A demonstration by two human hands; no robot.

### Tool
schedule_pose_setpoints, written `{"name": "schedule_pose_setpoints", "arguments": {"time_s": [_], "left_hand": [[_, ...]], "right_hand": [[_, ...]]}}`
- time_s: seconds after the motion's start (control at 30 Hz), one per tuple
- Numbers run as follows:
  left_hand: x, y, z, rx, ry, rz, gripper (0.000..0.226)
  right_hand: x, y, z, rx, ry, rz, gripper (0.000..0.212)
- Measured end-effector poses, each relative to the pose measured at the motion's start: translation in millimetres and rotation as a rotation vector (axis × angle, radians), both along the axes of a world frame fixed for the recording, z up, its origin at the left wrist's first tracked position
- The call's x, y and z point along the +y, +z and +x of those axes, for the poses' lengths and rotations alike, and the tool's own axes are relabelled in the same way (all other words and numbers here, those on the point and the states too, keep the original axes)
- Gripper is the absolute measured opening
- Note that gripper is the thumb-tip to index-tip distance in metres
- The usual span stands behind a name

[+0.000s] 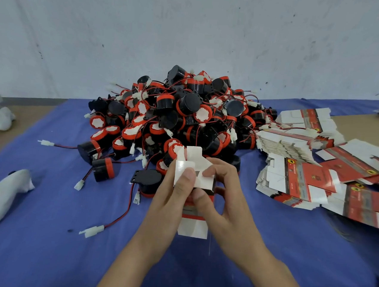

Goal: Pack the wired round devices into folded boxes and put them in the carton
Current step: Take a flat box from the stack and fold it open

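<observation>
Blue cloth (41, 256) covers the middle of the table (17, 120); pale wall behind.

Box (192, 228), red and white, is held upright above the cloth at near centre, with its white top flaps (192, 153) standing open.

Left hand (169, 198) grips the box's left side, thumb pressed flat on one flap. Right hand (227, 204) grips the right side, thumb on the front face, forefinger bent onto the flaps. Contents of the box: cannot tell.

Pile of round devices (181, 116) lies just beyond the hands, far centre: black bodies, red caps, red-black wires, white plugs. One loose device (147, 183) rests on the cloth just left of the left hand.

Flat boxes (304, 180), unfolded, lie fanned in stacks to the right. White wrapped bundle (0, 199) lies near left.
</observation>
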State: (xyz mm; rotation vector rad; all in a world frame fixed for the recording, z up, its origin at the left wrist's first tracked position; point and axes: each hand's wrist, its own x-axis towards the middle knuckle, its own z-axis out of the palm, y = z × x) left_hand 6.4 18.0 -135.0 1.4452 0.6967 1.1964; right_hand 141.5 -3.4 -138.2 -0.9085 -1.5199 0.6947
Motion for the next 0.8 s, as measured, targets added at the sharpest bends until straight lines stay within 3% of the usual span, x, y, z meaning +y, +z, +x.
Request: {"name": "schedule_pose_setpoints", "arguments": {"time_s": [0.23,0.5,0.8], "left_hand": [[2.3,-2.1,0.5,0.017,-0.021,-0.038,0.056],[4.9,-4.5,0.1,-0.034,-0.011,-0.084,0.065],[0.7,5.5,1.0,-0.047,-0.003,-0.005,0.061]], "right_hand": [[1.0,-2.2,5.6,-0.144,-0.124,0.045,0.049],[0.1,-1.9,7.5,-0.227,-0.150,0.114,0.051],[2.3,-5.3,9.7,-0.274,-0.117,0.083,0.050]]}}
